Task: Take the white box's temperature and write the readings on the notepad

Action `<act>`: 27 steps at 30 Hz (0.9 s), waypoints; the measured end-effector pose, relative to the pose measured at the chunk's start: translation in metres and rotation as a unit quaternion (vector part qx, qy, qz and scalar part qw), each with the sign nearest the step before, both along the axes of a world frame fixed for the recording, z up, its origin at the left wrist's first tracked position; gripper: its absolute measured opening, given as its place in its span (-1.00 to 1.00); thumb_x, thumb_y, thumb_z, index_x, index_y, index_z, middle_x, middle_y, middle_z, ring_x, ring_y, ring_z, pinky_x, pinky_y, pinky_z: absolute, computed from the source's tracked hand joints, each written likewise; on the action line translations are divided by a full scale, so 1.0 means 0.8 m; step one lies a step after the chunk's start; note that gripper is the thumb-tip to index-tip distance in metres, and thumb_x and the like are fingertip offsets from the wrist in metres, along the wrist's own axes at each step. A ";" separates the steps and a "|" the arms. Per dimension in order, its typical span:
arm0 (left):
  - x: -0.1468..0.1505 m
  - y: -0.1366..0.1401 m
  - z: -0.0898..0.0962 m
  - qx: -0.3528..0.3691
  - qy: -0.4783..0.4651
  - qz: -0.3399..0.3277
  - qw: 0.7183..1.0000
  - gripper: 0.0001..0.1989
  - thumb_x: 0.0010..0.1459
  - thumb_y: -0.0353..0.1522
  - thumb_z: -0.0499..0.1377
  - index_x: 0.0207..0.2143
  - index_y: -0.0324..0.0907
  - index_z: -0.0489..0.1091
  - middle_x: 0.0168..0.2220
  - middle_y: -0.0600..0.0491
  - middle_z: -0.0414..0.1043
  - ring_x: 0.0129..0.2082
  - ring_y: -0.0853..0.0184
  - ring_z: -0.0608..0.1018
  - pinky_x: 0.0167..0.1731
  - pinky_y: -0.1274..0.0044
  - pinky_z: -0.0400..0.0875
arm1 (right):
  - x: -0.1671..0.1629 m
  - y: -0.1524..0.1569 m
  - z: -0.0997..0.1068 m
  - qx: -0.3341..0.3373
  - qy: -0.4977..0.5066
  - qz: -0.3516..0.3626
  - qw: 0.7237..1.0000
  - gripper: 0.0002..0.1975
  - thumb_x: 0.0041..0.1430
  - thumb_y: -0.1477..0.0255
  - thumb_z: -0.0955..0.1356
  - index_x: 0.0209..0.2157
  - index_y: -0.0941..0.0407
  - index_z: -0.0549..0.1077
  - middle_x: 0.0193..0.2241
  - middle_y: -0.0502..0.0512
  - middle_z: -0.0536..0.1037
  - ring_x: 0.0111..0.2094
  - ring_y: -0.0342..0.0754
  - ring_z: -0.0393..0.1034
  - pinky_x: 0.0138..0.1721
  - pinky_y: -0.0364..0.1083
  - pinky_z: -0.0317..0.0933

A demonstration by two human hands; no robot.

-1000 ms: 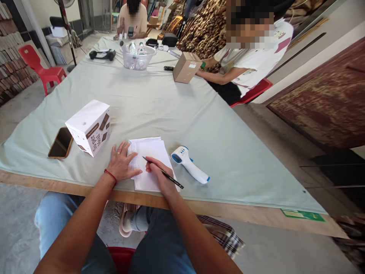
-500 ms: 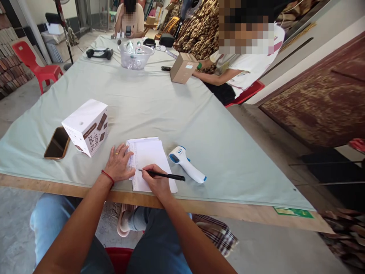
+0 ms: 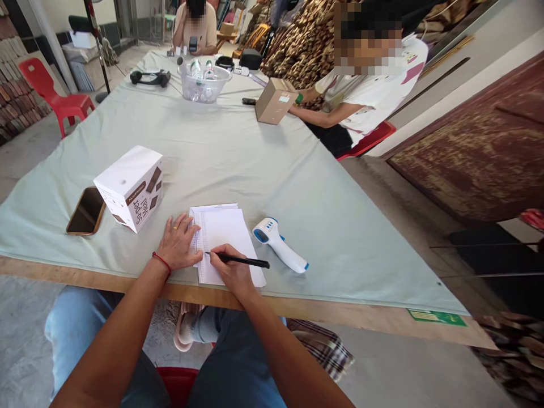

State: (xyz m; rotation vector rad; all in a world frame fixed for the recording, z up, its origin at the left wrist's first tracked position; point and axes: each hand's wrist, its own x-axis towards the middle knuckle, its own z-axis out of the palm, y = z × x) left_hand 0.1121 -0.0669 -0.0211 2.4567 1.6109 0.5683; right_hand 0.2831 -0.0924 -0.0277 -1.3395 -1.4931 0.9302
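Note:
My right hand (image 3: 233, 271) grips a black pen (image 3: 249, 260), its tip at the left part of a white notepad (image 3: 223, 226) close to the table's near edge. Small writing runs down the pad's left side. Spread out flat, my left hand (image 3: 178, 243) rests on the pad's left edge and the cloth beside it. Just right of the pad lies a white and blue infrared thermometer (image 3: 280, 245). To the left of my left hand stands a white box (image 3: 131, 187) with brown print, and a phone (image 3: 86, 211) lies beside it, screen up.
A pale cloth covers the table (image 3: 204, 147). Farther back are a clear plastic basin (image 3: 204, 88) with bottles and a black device (image 3: 149, 78). At the right, a person holds a cardboard box (image 3: 276, 101); another person sits at the far end. A red chair (image 3: 57, 93) stands left.
The pen's back end has swung slightly to the left as my right hand shifts a little. My left hand stays on the pad. The whole view has moved very slightly.

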 end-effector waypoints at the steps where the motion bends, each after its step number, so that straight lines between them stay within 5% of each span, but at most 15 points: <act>1: 0.000 0.000 0.001 -0.001 0.003 0.001 1.000 -0.46 -0.03 -0.22 0.23 0.03 -0.18 0.33 0.20 -0.20 0.24 0.30 -0.03 0.13 0.28 0.07 -0.16 | 0.000 0.000 -0.001 0.004 0.000 0.001 1.000 -0.84 -0.08 0.28 0.32 -0.56 0.07 0.39 -0.64 -0.02 0.46 -0.57 -0.10 0.30 -0.50 -0.11 0.22; 27: 0.000 0.001 0.001 0.003 0.010 0.002 1.000 -0.46 -0.04 -0.23 0.22 0.03 -0.19 0.33 0.20 -0.20 0.24 0.30 -0.03 0.14 0.27 0.07 -0.13 | 0.001 0.001 -0.004 0.000 0.013 -0.016 1.000 -0.84 -0.10 0.28 0.31 -0.58 0.08 0.39 -0.65 -0.03 0.43 -0.58 -0.11 0.26 -0.51 -0.12 0.20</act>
